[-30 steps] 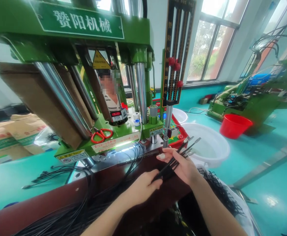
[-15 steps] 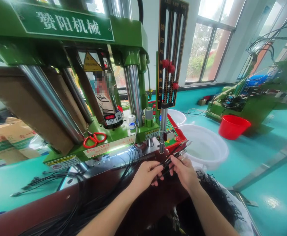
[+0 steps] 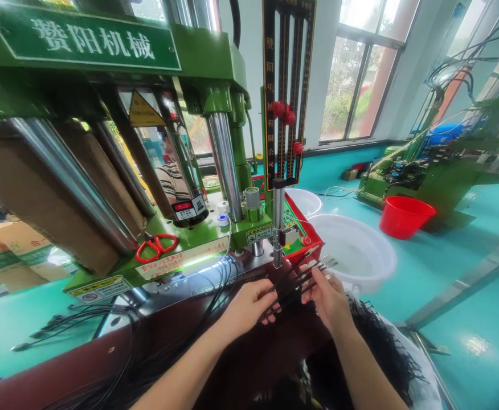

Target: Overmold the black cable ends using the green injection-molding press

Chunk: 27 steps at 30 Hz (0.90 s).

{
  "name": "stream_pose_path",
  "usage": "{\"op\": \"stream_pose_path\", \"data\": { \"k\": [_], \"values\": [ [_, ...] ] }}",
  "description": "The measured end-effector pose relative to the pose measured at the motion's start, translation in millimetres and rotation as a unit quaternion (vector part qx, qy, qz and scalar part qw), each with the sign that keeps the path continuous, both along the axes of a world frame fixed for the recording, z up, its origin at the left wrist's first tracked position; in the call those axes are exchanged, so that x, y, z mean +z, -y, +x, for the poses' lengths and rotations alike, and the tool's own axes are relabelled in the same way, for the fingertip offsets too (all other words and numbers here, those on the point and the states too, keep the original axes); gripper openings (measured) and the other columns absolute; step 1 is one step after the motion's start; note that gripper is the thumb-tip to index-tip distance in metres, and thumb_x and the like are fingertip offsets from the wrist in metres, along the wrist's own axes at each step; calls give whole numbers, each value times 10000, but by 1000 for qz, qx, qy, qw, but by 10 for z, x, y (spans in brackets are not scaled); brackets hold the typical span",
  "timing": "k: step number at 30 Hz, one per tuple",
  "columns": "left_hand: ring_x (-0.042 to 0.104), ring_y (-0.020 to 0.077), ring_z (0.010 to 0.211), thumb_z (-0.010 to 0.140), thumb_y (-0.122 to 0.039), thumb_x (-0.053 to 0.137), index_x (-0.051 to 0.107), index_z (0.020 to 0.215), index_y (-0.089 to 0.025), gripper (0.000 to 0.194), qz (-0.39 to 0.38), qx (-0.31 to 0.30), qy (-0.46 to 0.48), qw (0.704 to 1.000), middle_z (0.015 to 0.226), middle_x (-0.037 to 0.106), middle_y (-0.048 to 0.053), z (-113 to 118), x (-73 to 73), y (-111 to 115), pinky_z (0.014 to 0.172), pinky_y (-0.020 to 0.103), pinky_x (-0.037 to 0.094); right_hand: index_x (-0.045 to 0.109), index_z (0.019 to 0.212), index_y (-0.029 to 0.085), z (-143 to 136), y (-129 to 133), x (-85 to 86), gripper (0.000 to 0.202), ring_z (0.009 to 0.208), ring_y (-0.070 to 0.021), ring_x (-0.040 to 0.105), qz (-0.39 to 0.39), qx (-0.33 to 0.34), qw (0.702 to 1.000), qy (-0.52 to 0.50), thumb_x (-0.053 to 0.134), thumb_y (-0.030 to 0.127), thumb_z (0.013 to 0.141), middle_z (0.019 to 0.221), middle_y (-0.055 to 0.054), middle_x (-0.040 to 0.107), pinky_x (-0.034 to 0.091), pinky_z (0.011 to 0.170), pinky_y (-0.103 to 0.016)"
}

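Several thin black cables [image 3: 290,287] run between my two hands above the dark red table [image 3: 164,333]. My left hand [image 3: 252,307] is closed around them, thumb on top. Nearer their metal-tipped ends, my right hand [image 3: 327,296] pinches the cables between thumb and fingers. The tips [image 3: 328,262] fan out past the right hand, toward the white tub. More black cables [image 3: 125,347] lie along the table at the left, some hanging over its far edge.
A green press [image 3: 211,68] stands ahead, with red-handled scissors [image 3: 156,248] on its base. Right of it are a red control panel [image 3: 301,228], a white tub [image 3: 356,250] and a red bucket [image 3: 407,216]. Black pieces [image 3: 377,336] lie on white cloth at the lower right.
My right hand has shifted slightly right, away from my left, and the cable ends are more spread out. The view has turned a little, moving the press left.
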State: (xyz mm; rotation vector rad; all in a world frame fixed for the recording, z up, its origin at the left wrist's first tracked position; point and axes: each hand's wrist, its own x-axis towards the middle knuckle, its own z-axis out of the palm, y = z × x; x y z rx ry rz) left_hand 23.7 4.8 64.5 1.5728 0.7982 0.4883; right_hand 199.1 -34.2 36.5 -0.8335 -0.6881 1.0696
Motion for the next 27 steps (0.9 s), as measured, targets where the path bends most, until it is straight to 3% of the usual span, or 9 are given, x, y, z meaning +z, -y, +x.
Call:
{"op": "stream_pose_path", "data": {
  "k": [6, 9, 11, 14, 18, 21, 24, 27],
  "values": [
    [568, 94, 475, 763, -409, 518, 474, 781, -147, 266, -66, -52, 20, 996, 713, 621, 37, 0, 57, 85, 428, 201, 438, 642, 879, 183, 226, -5, 117, 252, 469, -90, 493, -21, 82, 996, 26, 618, 390, 739, 625, 14, 570, 449, 419, -223],
    [553, 95, 428, 767, -414, 517, 460, 816, -155, 270, -92, -57, 38, 993, 677, 633, 41, 15, 42, 119, 384, 186, 409, 619, 982, 189, 264, 13, 172, 355, 455, -111, 488, -59, 87, 992, 72, 586, 448, 741, 544, 27, 509, 439, 387, -230],
    [553, 97, 420, 765, -423, 518, 458, 808, -152, 281, -91, -44, 48, 994, 664, 634, 44, 26, 21, 123, 374, 182, 401, 588, 1045, 185, 236, 18, 165, 414, 408, -115, 473, -64, 46, 993, 91, 597, 450, 726, 488, 49, 464, 421, 348, -234],
    [574, 110, 450, 758, -419, 530, 466, 796, -146, 284, -79, -22, 55, 995, 653, 628, 41, 37, -3, 115, 392, 190, 417, 532, 1138, 206, 152, 2, 118, 452, 365, -90, 452, -12, -69, 992, 105, 612, 390, 732, 529, 70, 468, 392, 345, -228],
    [583, 118, 470, 761, -386, 535, 473, 819, -140, 261, -76, -32, 57, 995, 639, 624, 38, 28, -8, 108, 405, 198, 428, 497, 1195, 255, 71, -67, 95, 510, 380, -67, 427, 16, -263, 959, 109, 652, 317, 713, 557, 88, 455, 373, 389, -214],
    [568, 104, 453, 773, -359, 523, 469, 830, -142, 231, -77, -42, 61, 994, 653, 630, 42, 8, 2, 107, 375, 176, 400, 525, 1165, 229, 69, -132, 130, 498, 482, -75, 460, 31, -331, 940, 81, 673, 292, 694, 607, 64, 516, 405, 501, -223],
    [525, 76, 416, 782, -333, 514, 467, 816, -143, 199, -69, -41, 67, 995, 647, 628, 36, -5, 6, 106, 341, 148, 352, 534, 1136, 236, 88, -168, 164, 474, 513, -82, 480, 55, -312, 948, 24, 683, 275, 688, 632, 58, 537, 413, 537, -234],
    [475, 55, 380, 781, -319, 515, 474, 806, -140, 185, -70, -37, 70, 994, 613, 618, 25, -2, -8, 108, 322, 136, 313, 547, 1098, 268, 85, -150, 153, 407, 530, -94, 496, 81, -187, 978, -35, 663, 286, 709, 627, 63, 522, 425, 532, -245]
  ]
}}
